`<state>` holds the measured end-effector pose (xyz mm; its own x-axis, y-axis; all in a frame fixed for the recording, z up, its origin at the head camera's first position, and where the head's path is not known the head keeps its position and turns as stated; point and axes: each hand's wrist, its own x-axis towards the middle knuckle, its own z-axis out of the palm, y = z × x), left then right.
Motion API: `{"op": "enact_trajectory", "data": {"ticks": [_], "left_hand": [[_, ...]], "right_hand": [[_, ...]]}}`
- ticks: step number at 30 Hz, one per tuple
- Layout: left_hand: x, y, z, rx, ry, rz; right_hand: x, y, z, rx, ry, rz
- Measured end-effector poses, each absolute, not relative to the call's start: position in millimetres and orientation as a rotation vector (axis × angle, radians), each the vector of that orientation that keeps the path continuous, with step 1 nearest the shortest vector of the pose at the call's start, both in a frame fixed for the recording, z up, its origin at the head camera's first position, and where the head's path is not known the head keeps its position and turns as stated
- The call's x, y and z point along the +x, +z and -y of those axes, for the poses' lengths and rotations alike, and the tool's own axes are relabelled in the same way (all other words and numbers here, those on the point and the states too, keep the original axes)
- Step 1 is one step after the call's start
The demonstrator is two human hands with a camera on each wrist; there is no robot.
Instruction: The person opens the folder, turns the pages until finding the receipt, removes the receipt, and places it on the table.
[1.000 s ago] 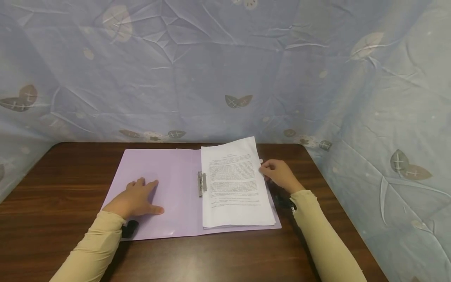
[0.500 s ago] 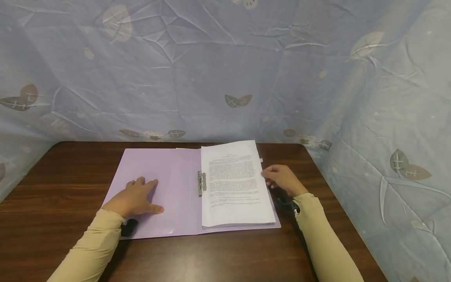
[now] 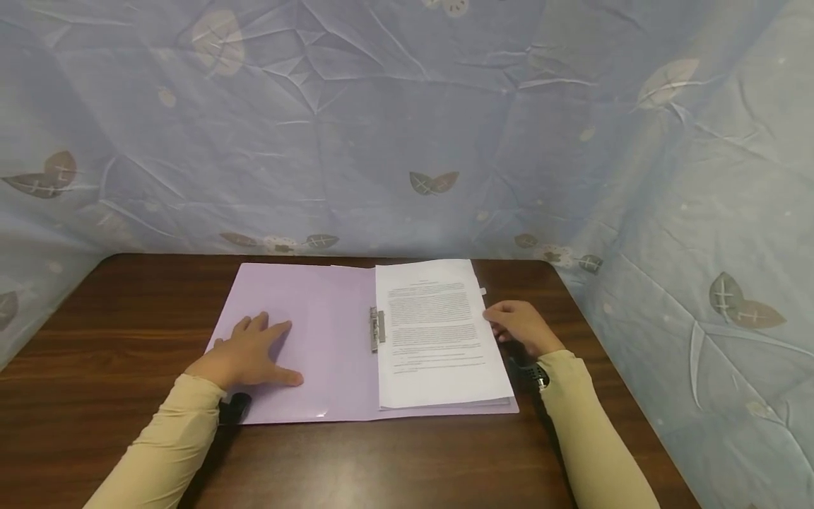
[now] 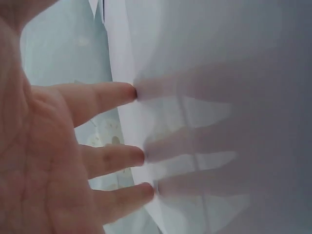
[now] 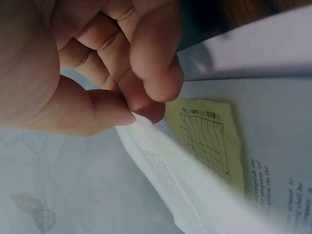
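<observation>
A lilac folder (image 3: 337, 339) lies spread on the table, its metal clip (image 3: 377, 326) near the fold. My left hand (image 3: 251, 353) rests with spread fingers on the folder's left cover; the left wrist view shows several fingertips (image 4: 127, 91) touching the glossy surface. On the right half lies a stack of printed paper sheets (image 3: 439, 339). My right hand (image 3: 521, 326) pinches the right edge of the top sheet (image 5: 161, 161) between thumb and finger. Under that raised edge, a yellow note (image 5: 209, 141) with a hand-drawn grid lies on the printed page below.
The dark wooden table (image 3: 356, 466) shows in front of the folder and at both sides. A pale blue patterned cloth (image 3: 381, 141) hangs behind the table and along its right side. A small white tab (image 3: 482, 291) sticks out past the papers' right edge.
The top sheet's raised far right corner has come down, and my right hand has moved slightly nearer me along its edge. The folder has shifted a little to the right.
</observation>
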<state>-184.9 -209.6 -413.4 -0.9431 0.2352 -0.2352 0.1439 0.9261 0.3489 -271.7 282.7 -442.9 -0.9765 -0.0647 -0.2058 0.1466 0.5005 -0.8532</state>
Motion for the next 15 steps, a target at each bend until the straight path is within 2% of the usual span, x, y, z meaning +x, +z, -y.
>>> {"op": "enact_trajectory", "data": {"ticks": [9,15], "left_hand": [[-187,-417,207,0.259,0.476,-2.779],[-188,-419,209,0.271,0.478,-2.780]], "right_hand": [[-273,-441,-291,0.105,-1.453,-2.524],[-274,-421,-290,0.090,-1.361,-2.526]]}}
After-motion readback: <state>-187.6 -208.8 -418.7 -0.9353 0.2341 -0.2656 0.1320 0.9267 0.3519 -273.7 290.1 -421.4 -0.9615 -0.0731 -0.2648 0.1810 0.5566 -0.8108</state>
